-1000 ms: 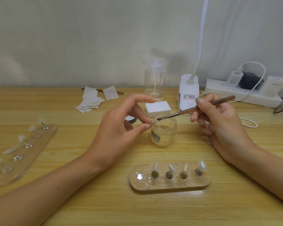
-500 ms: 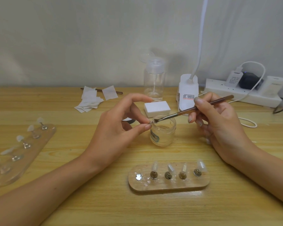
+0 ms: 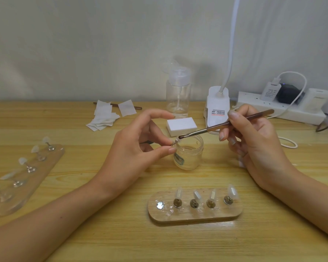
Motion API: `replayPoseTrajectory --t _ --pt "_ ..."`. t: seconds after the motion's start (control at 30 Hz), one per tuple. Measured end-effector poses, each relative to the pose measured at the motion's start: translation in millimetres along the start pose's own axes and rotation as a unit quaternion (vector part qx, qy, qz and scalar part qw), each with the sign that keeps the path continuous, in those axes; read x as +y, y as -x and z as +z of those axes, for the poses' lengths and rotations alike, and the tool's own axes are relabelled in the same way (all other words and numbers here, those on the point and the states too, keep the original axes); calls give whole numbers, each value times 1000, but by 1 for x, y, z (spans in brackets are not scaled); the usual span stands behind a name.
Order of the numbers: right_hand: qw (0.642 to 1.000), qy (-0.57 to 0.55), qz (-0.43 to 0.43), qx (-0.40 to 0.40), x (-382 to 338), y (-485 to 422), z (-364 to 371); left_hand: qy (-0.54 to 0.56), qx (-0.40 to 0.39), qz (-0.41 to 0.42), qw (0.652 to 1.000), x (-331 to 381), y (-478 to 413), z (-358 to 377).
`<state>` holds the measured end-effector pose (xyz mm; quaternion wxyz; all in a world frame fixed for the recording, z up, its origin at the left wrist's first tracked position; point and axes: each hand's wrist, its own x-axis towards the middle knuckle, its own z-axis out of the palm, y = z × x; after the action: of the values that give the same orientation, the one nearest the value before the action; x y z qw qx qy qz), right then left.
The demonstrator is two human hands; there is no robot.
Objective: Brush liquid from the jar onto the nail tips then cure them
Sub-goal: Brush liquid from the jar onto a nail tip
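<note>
- Table (image 3: 273, 242): pale wood, straight grain, matte finish.
- Jar (image 3: 189, 157): small, round, clear glass, lid off, with a label on its left side and clear liquid low inside. It stands mid-table between the two hands.
- Brush (image 3: 225, 124): slim metallic handle with a dark, flat bristle head. It lies on a slant, bristles low over the jar's left rim and handle end up to the right.
- Nail tip (image 3: 177, 141): tiny and translucent, on a short metal stem. It is held at the jar's left rim with the bristles touching it.
- Left hand (image 3: 140, 148): thumb and one fingertip pinch the stem of the nail tip. The forefinger arches above, clear of it.
- Right hand (image 3: 257, 144): curled round the brush handle in a pen grip, to the right of the jar.
- Near holder (image 3: 195, 214): clear oblong slab with rounded ends. It carries a row of tips (image 3: 232, 190), four in all, frosted and upright on metal studs. The leftmost place shows only a bare metal disc.
- Left holder (image 3: 27, 178): a similar clear slab, set on a slant at the left edge, with five pale tips on stems.
- Pump bottle (image 3: 178, 95): clear plastic cylinder, at the far centre.
- White block (image 3: 181, 125): smooth and rectangular, just behind the jar.
- Lamp base (image 3: 217, 108): white plastic with a bent neck, at the far right of centre.
- Power strip (image 3: 280, 110): white, with plugs and a cable, at the far right.
- Wipes (image 3: 102, 120): thin white squares in a loose heap, far left of centre.
</note>
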<state>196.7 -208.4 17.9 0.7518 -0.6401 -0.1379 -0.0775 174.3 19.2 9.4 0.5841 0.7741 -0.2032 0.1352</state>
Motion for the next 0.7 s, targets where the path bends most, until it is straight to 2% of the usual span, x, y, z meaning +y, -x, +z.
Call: replayPoseTrajectory --t 0.27,0.47,0.7 --pt "999 27 17 21 2 0 0 0 -2 -4 1000 -1 -1 0" --pt "998 -9 -44 44 -2 -1 -8 1 -1 -5 1000 1 0 -1" --pt "995 9 -58 83 -8 -7 -17 -2 1 -3 1000 1 1 0"
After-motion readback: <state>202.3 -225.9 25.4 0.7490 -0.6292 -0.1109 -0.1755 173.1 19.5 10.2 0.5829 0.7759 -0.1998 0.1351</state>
